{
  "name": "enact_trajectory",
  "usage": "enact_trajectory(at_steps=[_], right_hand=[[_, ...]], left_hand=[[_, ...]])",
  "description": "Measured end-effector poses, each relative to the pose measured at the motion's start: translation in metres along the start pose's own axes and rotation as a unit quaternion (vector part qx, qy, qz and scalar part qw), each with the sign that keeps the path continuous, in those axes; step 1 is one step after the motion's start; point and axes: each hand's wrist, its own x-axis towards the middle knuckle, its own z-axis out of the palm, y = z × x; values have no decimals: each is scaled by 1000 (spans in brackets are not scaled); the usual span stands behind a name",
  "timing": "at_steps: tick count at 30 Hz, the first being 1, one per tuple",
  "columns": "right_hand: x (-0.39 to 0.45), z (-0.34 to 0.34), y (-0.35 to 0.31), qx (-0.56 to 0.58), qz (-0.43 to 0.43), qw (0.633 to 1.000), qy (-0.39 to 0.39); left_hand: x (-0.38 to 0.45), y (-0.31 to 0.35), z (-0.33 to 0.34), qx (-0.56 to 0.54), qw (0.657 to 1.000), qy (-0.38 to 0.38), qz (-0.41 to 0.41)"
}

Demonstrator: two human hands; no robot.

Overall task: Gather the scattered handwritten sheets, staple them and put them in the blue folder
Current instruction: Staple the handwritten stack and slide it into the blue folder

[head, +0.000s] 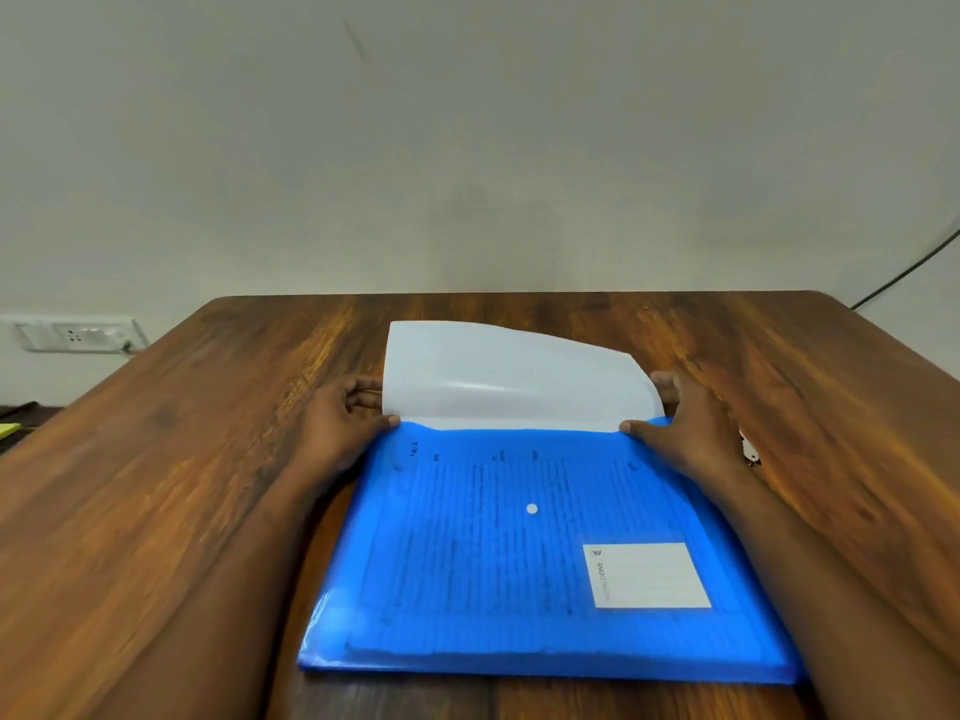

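Note:
The blue folder [545,574] lies flat on the wooden table [182,459], with a white snap button and a white label on its front. Lines of handwriting on the sheets [467,537] inside show through the translucent cover. A pale glossy panel [509,376] curls up from the folder's far edge; I cannot tell whether it is the flap or a sheet. My left hand [343,423] grips the far left corner, thumb on the blue front and fingers behind. At the far right corner, my right hand [685,428] holds the folder the same way.
A small pale object [749,452] lies on the table just beside my right hand. A wall socket [72,335] sits at the left and a black cable [904,272] runs down the wall at the right. Something yellow [8,431] shows at the left edge.

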Motion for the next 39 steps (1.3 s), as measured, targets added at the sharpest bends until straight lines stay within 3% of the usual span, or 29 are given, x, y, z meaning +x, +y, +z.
enact_trajectory(at_steps=[5,12,17,20,22,26,30,39], right_hand=[[4,2,4,59,-26,994,85],[8,-8,1,156,-69,975,144],[-2,-28,-14,236,-128,955,125],[-11,-41,-25,205,-208,949,116],[-17,-49,-32,128,-287,943,111],[-27,-44,-41,-22,-434,900,30],[-45,-23,-54,-136,-448,883,-37],[-61,-1,-61,-65,-434,885,-153]], left_hand=[[-5,3,2,-31,999,40,17],[-5,10,-4,-92,993,45,51],[-13,33,-18,-101,990,-10,96],[-18,46,-30,-39,986,-76,144],[-21,51,-35,13,981,-114,153],[-21,51,-43,94,972,-169,136],[-20,50,-46,145,958,-211,128],[-21,49,-36,171,950,-237,110]])
